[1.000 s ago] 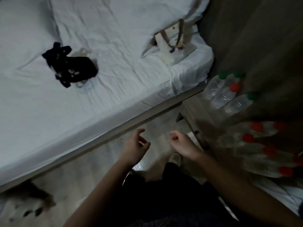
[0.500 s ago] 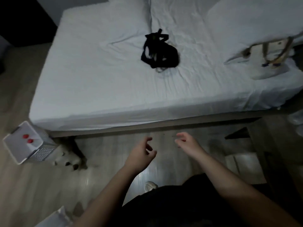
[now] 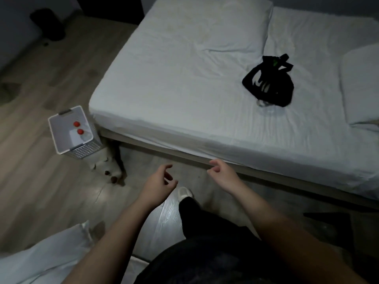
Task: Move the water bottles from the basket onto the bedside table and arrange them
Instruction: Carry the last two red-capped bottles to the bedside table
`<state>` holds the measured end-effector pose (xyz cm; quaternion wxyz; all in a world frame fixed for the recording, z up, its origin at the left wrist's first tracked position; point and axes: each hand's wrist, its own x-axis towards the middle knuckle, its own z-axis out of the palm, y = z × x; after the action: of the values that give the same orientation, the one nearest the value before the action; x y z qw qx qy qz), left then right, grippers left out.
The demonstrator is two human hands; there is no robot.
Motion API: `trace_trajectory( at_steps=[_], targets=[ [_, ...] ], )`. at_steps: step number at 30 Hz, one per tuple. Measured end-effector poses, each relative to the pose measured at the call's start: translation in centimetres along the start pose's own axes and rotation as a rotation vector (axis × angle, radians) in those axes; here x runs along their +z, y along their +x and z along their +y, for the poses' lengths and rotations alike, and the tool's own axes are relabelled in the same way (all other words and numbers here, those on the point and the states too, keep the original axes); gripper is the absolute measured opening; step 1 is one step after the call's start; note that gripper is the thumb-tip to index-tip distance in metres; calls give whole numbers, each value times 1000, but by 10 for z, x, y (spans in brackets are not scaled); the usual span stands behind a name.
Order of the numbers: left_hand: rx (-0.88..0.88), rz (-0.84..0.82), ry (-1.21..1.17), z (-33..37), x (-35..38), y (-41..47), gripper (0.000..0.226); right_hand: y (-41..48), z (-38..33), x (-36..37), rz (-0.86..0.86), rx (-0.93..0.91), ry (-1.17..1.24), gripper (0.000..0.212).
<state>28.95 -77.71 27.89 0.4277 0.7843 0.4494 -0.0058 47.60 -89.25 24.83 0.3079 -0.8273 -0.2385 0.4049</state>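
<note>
Both sets of fingers are loosely curled and spread, gripping nothing: the left hand [image 3: 159, 182] and right hand [image 3: 222, 174] hang over the floor beside the bed [image 3: 205, 78]. The basket [image 3: 61, 140], well apart at the bed's corner, holds two red-capped bottles [image 3: 79, 129]. A pale animal [image 3: 108, 167], dim and hard to make out, lies just beside the basket and could likely be trodden on.

View swung left, basket [image 3: 61, 130] now nearer, bedside table gone

Bottles [image 3: 78, 128] in basket [image 3: 61, 140] (only red caps clear), bodies indistinct.
</note>
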Motion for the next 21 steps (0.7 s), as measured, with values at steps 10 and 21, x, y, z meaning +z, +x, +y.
trace_trajectory(
  at_steps=[10,21],
  targets=[
    [-255,29,91,-95,-84,76,59,103,-78,71,-220,-90,-445,50],
    [-528,122,72,-187,-202,133,58,207,-260,188,-480,-339,-788,53]
  ],
)
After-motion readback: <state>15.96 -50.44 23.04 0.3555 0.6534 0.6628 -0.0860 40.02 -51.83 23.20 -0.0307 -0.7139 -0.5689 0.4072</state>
